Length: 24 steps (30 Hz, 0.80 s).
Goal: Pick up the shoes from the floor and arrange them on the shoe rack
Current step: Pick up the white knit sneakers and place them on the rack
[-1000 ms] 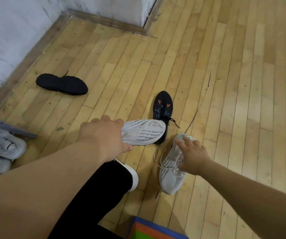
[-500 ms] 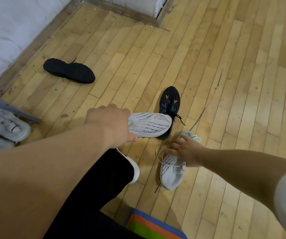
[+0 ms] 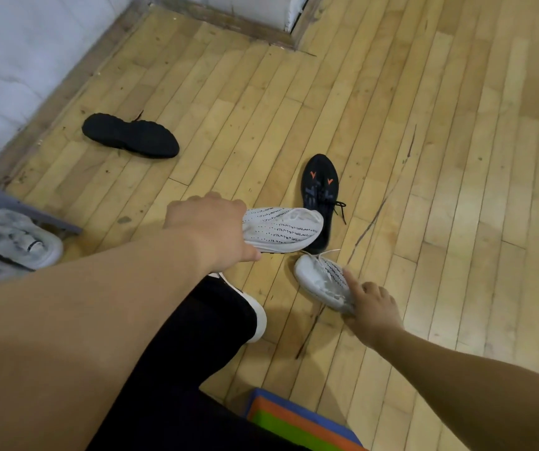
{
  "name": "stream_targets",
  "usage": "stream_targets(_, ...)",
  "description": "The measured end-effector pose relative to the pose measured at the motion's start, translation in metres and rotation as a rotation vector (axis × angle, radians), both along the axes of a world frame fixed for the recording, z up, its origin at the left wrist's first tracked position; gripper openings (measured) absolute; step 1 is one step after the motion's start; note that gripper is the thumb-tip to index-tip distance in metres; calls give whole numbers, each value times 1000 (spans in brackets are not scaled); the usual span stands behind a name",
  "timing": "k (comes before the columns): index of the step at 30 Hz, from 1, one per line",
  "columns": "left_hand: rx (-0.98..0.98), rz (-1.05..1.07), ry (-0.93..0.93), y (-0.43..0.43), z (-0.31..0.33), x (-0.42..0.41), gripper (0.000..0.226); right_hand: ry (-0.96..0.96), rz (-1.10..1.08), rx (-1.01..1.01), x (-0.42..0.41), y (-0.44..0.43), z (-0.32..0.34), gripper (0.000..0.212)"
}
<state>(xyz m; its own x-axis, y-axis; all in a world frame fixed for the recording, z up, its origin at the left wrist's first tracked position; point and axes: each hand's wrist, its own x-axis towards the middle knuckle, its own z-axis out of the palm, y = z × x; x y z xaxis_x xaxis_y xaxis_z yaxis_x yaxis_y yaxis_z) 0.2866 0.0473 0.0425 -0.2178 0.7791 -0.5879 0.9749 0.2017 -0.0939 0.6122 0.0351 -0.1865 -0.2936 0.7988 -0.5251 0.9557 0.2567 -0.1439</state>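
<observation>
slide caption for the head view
Left hand holds a white shoe; right hand grips its mate near the wood floor.

The striped white shoe (image 3: 282, 227) is knit, with rows of black dashes. To its right, the second white shoe (image 3: 321, 281) has the same dashes and white laces. Just beyond them lies a black shoe (image 3: 320, 183) with orange arrow marks. Far left is an all-black shoe (image 3: 130, 135). The floor (image 3: 424, 157) is honey-yellow planks, the wall (image 3: 17, 60) white, and the near mat (image 3: 294, 421) blue, orange and green.

Wooden plank floor (image 3: 424, 157), black shoe (image 3: 130, 135) laid sole-up near the wall (image 3: 17, 60), second black shoe (image 3: 320, 187) set upright mid-floor, coloured mat (image 3: 294, 421) at near edge
</observation>
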Motion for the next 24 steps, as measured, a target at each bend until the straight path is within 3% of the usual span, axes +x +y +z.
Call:
stream_targets(5, 63, -105, 58, -7, 0, 0, 80, 305, -260, -127, -26, -18, 35, 101)
stream_targets(8, 85, -54, 58, -12, 3, -6, 82, 547, -358, -157, -47, -28, 64, 93)
stream_targets(12, 181, 45, 111, -17, 28, -23, 73, 724, -436, -174, -93, -16, 110, 95)
stream_targets(19, 615, 491, 76, -86, 134, -110, 74, 898, -121, -133, -231, 9, 219, 103)
stream_targets(24, 896, 778, 241, -209, 204, -162, 71, 1105, 216, -124, -344, -20, 315, 93)
